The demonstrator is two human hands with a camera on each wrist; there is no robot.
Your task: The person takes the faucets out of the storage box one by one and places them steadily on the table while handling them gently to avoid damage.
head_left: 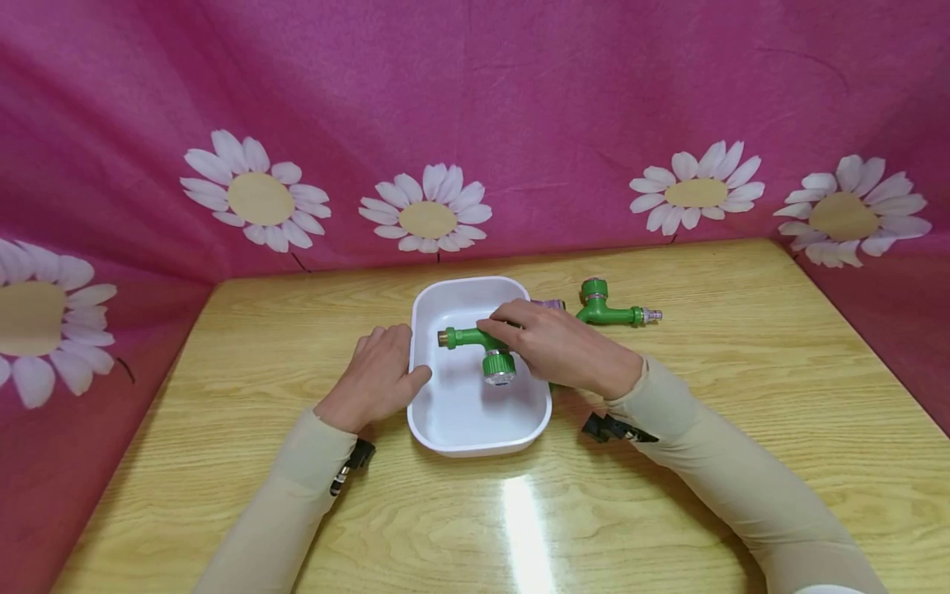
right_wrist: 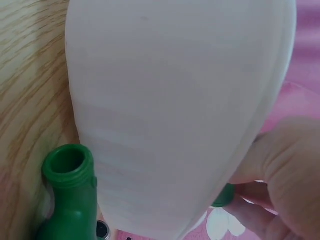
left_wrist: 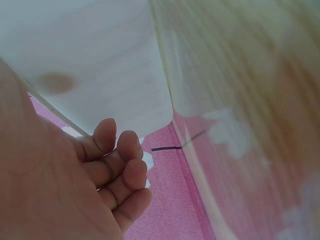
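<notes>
A white plastic tub (head_left: 475, 425) stands on the table. My left hand (head_left: 374, 375) is at its left rim, thumb over the inner side and fingers outside; the left wrist view shows those fingers (left_wrist: 125, 170) curled by the outer wall. My right hand (head_left: 560, 346) reaches over the right rim and grips a green garden tap (head_left: 475, 337) above the tub floor. The tap's brass threaded end points left and its ribbed knob hangs toward me. In the right wrist view the tub wall (right_wrist: 175, 100) hides most of the held tap.
Behind my right hand lies another green tap (head_left: 612, 314) with a silvery nozzle. A purple piece (head_left: 549, 304) shows partly beside the tub. Close to the tub's right wall is a green pipe end (right_wrist: 70, 195). A pink flowered cloth (head_left: 557, 107) hangs behind the wooden table (head_left: 245, 355).
</notes>
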